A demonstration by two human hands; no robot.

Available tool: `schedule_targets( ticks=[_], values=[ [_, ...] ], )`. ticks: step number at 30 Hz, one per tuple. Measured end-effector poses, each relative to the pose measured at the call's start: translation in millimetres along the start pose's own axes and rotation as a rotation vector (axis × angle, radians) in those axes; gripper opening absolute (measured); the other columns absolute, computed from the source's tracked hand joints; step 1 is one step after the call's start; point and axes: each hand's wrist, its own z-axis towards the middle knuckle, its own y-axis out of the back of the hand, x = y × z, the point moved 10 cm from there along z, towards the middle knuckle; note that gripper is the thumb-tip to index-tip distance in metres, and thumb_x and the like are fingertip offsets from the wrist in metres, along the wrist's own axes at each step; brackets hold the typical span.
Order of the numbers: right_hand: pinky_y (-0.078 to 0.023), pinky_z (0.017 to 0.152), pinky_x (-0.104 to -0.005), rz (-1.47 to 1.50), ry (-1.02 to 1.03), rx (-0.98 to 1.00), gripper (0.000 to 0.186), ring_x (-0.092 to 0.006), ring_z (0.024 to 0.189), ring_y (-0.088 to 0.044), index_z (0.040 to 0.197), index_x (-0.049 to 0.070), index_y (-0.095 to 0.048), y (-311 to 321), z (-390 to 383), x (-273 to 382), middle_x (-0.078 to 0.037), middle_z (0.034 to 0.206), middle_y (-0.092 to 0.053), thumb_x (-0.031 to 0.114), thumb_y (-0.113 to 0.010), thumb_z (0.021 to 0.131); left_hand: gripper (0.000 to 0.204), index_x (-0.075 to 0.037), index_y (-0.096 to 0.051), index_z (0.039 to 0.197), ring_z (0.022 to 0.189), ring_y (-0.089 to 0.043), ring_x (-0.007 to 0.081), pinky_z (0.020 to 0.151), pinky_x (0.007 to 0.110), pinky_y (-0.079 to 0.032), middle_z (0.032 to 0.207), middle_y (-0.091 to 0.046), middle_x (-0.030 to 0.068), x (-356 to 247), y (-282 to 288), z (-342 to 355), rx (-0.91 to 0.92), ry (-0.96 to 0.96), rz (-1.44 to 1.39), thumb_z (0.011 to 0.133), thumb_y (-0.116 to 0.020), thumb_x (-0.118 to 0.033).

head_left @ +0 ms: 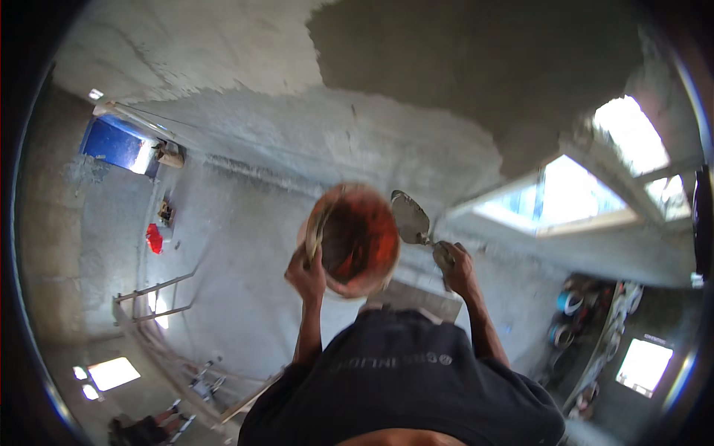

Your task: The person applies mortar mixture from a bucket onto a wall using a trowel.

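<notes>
Two hands are raised — the left hand (306,276) is closed on the rim of an orange pan (353,239), the right hand (455,267) on a trowel (410,218) just right of it. Mortar could be spilled overhead if the pan is tipped.

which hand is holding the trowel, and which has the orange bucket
The right hand grips the trowel, its grey blade raised beside the bucket. The left hand holds the orange bucket by its rim.
</notes>
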Motion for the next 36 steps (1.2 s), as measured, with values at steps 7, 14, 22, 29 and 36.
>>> schedule_targets(
  ticks=[7, 14, 22, 29, 36],
  values=[
    [-0.044, 0.050, -0.0261, 0.731, -0.770, 0.352, 0.037, -0.0090, 0.060, -0.055, 0.105, 0.000, -0.058, -59.6, -78.0, -5.7, -0.004, 0.073, -0.060, 0.034, -0.057, 0.092, 0.024, 0.003, -0.069, 0.096, 0.084, -0.067, 0.0227, 0.073, 0.032, -0.051, 0.098, -0.069, 0.0133, -66.3, -11.6, 17.6, 0.114, -0.136, -0.095, 0.082, -0.068, -0.015],
    [-0.048, 0.056, -0.0307, 0.920, -0.819, 0.358, 0.039, -0.0150, 0.063, -0.054, 0.096, 0.000, -0.058, -103.1, -52.3, 5.4, -0.009, 0.081, -0.061, 0.035, -0.039, 0.097, 0.021, 0.005, -0.068, 0.095, 0.078, -0.067, 0.0214, 0.067, 0.030, -0.052, 0.095, -0.069, 0.0150, -95.3, -12.7, 12.0, 0.168, -0.288, -0.205, 0.081, -0.066, -0.009],
    [-0.048, 0.059, -0.0351, 0.814, -0.706, 0.379, 0.043, -0.0189, 0.064, -0.057, 0.087, -0.002, -0.061, -124.6, -39.4, 1.0, -0.009, 0.074, -0.060, 0.034, -0.038, 0.096, 0.020, 0.007, -0.067, 0.093, 0.074, -0.064, 0.0179, 0.064, 0.029, -0.048, 0.090, -0.068, 0.0136, -122.3, -12.4, 6.1, 0.228, -0.380, -0.262, 0.081, -0.063, -0.008],
    [-0.051, 0.061, -0.0363, 0.537, -0.610, 0.578, 0.053, -0.0232, 0.063, -0.063, 0.084, -0.003, -0.067, -94.2, -34.3, -5.9, -0.013, 0.074, -0.064, 0.050, -0.062, 0.081, 0.020, 0.008, -0.068, 0.086, 0.074, -0.065, 0.0226, 0.065, 0.031, -0.049, 0.089, -0.069, 0.0172, -118.9, -12.2, 26.4, 0.265, -0.321, -0.241, 0.079, -0.064, -0.010],
    [-0.050, 0.070, -0.0478, -0.073, -0.180, 0.424, 0.025, -0.0355, 0.079, -0.065, 0.082, -0.005, -0.060, -90.1, -10.5, 3.0, -0.024, 0.082, -0.064, 0.018, -0.051, 0.086, 0.019, 0.008, -0.067, 0.089, 0.074, -0.064, 0.0202, 0.065, 0.029, -0.049, 0.090, -0.068, 0.0155, -136.6, -17.8, 30.2, 0.306, -0.390, -0.272, 0.080, -0.064, -0.009]
  ],
)
